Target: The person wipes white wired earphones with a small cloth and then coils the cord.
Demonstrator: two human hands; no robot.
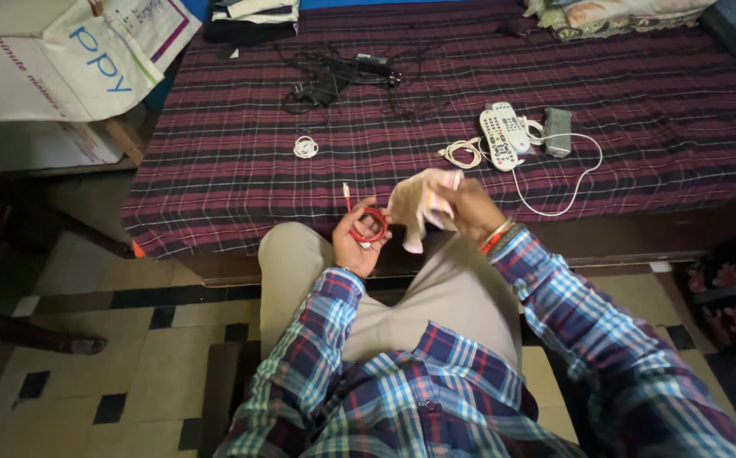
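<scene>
My left hand point(356, 240) holds a coiled red cable point(370, 224), one end sticking up toward the bed. My right hand point(468, 209) grips a crumpled pale cloth point(420, 206) right beside the cable, just in front of the bed's near edge. Both hands hover above my lap in beige trousers. My sleeves are blue and red plaid.
The bed, under a dark plaid cover point(656, 93), carries two white remotes point(504, 134), a grey device point(558, 131), a white cable point(554, 191), a small white coil point(305, 148) and tangled black cords point(338, 78). Cardboard boxes point(37, 85) stand left. Tiled floor below.
</scene>
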